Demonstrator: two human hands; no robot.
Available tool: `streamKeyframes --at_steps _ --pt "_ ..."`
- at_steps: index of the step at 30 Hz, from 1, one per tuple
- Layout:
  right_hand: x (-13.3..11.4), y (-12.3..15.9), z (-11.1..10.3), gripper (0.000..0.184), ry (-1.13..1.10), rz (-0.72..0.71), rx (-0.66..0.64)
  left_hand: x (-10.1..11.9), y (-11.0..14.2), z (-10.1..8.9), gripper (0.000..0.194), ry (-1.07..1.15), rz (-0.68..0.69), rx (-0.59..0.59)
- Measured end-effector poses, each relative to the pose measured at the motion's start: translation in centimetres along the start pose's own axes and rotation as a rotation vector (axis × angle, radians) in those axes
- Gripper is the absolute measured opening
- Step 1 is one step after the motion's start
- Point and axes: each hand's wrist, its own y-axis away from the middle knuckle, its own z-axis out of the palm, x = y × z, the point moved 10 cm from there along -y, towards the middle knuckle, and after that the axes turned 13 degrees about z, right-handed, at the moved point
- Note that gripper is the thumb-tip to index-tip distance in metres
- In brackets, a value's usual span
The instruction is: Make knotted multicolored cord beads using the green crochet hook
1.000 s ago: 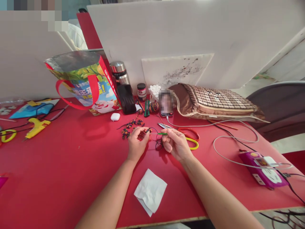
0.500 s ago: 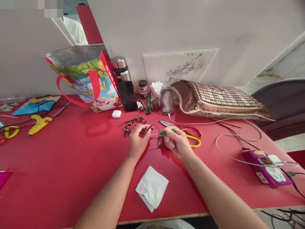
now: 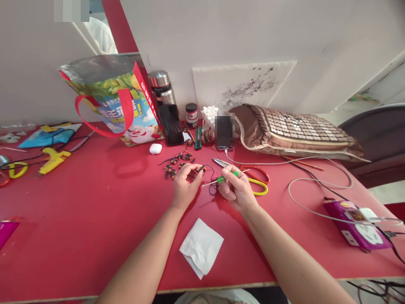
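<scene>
Between the thumb and fingers of my left hand (image 3: 186,188) is a small crocheted piece (image 3: 201,169) in dark blue, orange and red yarn. My right hand (image 3: 236,188) pinches a green-handled crochet hook (image 3: 223,179) with thin metal ends. Its tip points left, just below the crocheted piece and apart from it. A loose dark yarn strand (image 3: 212,188) loops between the hands. Several knotted crocheted pieces (image 3: 171,171) in the same colours lie beyond my left hand. Scissors (image 3: 260,186) with red and yellow handles lie partly behind my right hand.
A folded white tissue (image 3: 201,248) lies between my forearms. At the back stand a shopping bag (image 3: 110,114), a dark phone (image 3: 171,125), a yarn ball (image 3: 208,136) and a second phone (image 3: 225,133) on a cable. A purple power strip (image 3: 356,226) sits right, a yellow glue gun (image 3: 53,160) left.
The crochet hook's tip has dropped and drawn slightly away from the crocheted piece. The charging phone's screen has turned dark. The camera view has shifted a little.
</scene>
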Motion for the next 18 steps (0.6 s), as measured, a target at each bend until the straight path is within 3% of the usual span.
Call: streamKeyframes --at_steps 8,12,18 --pt "-1.8 0.9 -0.1 0.024 0.138 -0.219 0.058 1.6 -0.1 -0.3 0.005 -0.041 0.103 0.007" --pt "-1.9 1.4 -0.3 0.021 0.151 -0.236 0.091 2.8 -0.2 -0.5 0.006 -0.074 0.182 0.004" --pt "-2.8 1.8 -0.7 0.020 0.181 -0.286 0.148 3.1 -0.1 -0.5 0.008 -0.034 0.184 0.008"
